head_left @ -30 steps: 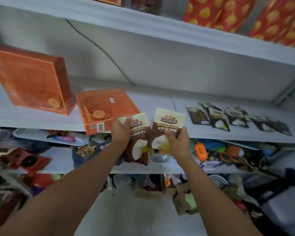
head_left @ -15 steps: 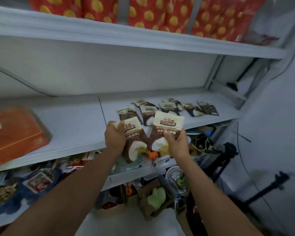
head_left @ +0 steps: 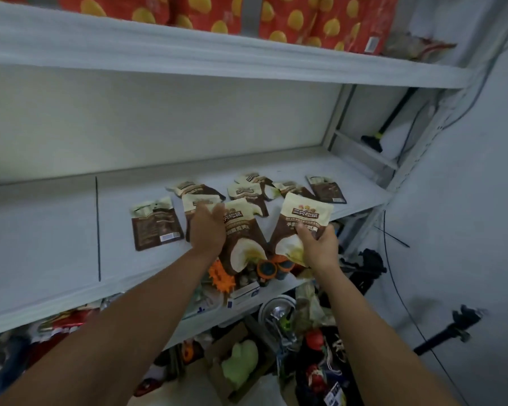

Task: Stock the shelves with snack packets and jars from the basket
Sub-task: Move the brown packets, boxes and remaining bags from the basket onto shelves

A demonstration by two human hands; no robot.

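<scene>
My left hand (head_left: 206,227) grips a brown-and-cream snack packet (head_left: 242,238) by its left side, over the front of the white middle shelf (head_left: 56,230). My right hand (head_left: 318,247) grips a second packet of the same kind (head_left: 301,219) by its lower part, held upright above the shelf's front edge. Several matching packets (head_left: 248,190) lie flat on the shelf just behind my hands, and one lies back side up at the left (head_left: 156,222). No basket is in view.
Red bags with yellow spots (head_left: 291,19) fill the upper shelf. The lower shelf holds an orange spiky toy (head_left: 222,276) and small jars (head_left: 267,268). Clutter covers the floor. A black tripod (head_left: 446,332) stands at the right, by the shelf's metal upright (head_left: 335,118).
The view has swung right, so the orange boxes have left the frame. Both hands have moved forward over the shelf with their packets, now spread further apart.
</scene>
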